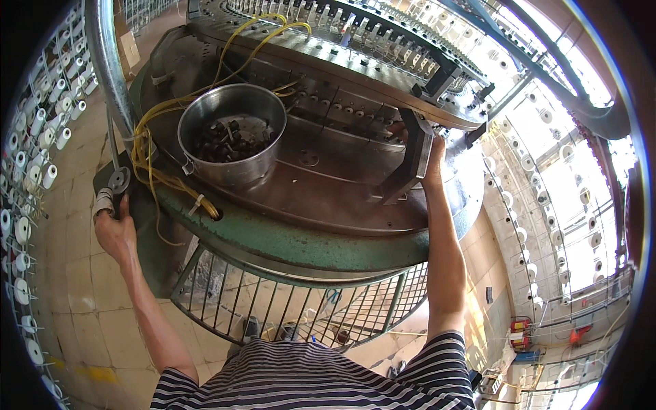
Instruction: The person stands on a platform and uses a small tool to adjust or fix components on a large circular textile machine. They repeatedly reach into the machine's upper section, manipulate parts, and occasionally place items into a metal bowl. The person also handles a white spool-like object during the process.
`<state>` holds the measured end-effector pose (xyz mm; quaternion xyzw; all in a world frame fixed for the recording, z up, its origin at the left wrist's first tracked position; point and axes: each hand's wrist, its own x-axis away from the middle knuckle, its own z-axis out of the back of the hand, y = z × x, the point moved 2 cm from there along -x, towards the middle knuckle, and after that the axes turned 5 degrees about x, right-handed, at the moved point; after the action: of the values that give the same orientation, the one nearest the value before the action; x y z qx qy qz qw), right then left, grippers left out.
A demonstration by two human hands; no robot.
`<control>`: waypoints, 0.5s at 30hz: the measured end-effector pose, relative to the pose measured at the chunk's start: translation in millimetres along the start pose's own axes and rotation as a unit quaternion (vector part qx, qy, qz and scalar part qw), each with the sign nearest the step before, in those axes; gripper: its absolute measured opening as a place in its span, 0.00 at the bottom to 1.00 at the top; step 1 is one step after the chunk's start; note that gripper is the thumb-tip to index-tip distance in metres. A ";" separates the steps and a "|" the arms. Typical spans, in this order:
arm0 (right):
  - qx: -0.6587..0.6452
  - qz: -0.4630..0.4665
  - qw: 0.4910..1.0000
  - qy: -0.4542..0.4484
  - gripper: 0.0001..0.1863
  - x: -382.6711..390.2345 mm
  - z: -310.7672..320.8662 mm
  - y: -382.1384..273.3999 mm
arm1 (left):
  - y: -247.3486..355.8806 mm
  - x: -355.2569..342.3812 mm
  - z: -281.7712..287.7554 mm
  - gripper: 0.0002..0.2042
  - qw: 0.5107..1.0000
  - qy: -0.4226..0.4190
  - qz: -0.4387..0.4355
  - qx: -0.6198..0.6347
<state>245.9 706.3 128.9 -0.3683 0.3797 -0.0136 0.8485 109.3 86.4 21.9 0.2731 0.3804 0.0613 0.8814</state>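
Observation:
My left hand is at the left rim of a round knitting machine, its fingers closed round the dark grip below a round metal lever head. A pale wrapping covers one finger. On the right, my right hand grips a black angled metal bracket that stands between the machine's bed and its upper ring. The bracket hides most of that hand's fingers; fingertips show past its left side. Between my hands, a metal pot on the bed holds several small dark metal parts.
Yellow tubes run along the bed's left side to the needle ring. The green rim curves in front of me, above a barred guard. Racks of white yarn cones stand on both sides. A steel post rises at left.

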 end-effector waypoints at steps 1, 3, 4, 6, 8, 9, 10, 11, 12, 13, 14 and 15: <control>0.012 0.003 1.000 -0.006 0.16 -1.4 -1.0 1.1 | 0.0 0.1 -0.2 0.17 1.000 0.004 -0.004 0.007; 0.017 0.031 0.999 -0.016 0.16 -3.7 -2.7 2.4 | -0.7 0.3 -0.8 0.17 1.000 0.002 0.003 0.002; 0.028 0.050 0.998 -0.017 0.16 -4.5 -3.9 2.2 | -0.8 0.1 -1.3 0.17 1.000 0.002 0.004 -0.003; 0.001 0.044 0.999 -0.005 0.15 -5.9 -4.4 1.0 | -1.4 -0.2 -2.0 0.17 1.000 -0.002 0.011 -0.015; 0.017 0.044 0.999 0.003 0.14 -5.5 -3.4 -3.2 | -1.8 -0.5 -2.4 0.18 1.000 -0.007 0.016 -0.023; 0.042 0.045 0.998 0.003 0.14 -4.7 -2.9 -5.7 | -1.9 -0.6 -2.5 0.18 1.000 -0.009 0.019 -0.023; 0.067 0.045 0.997 0.003 0.13 -3.7 -1.5 -8.1 | -1.9 -0.7 -2.6 0.18 0.999 -0.012 0.021 -0.024; 0.086 0.034 0.996 0.009 0.13 -2.8 -0.6 -9.5 | -1.4 -0.8 -2.4 0.18 1.000 -0.008 0.014 -0.012; 0.105 0.022 0.994 0.014 0.13 -0.8 0.3 -10.2 | -0.8 -0.6 -2.2 0.18 1.000 -0.004 0.007 0.000; 0.123 0.011 0.992 0.019 0.12 0.1 0.4 -10.2 | -0.3 -0.2 -1.8 0.18 1.000 0.000 0.001 0.012; 0.089 0.008 0.996 0.022 0.13 0.4 -0.6 -9.7 | 0.2 -0.3 -1.6 0.18 1.000 0.001 -0.003 0.010; 0.054 0.005 0.998 0.024 0.13 1.0 -1.0 -9.2 | 0.5 -0.4 -1.4 0.18 1.000 0.004 -0.007 0.006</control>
<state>248.3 698.7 133.7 -0.3202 0.4008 -0.0391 0.8575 108.0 87.3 21.7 0.2759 0.3863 0.0537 0.8785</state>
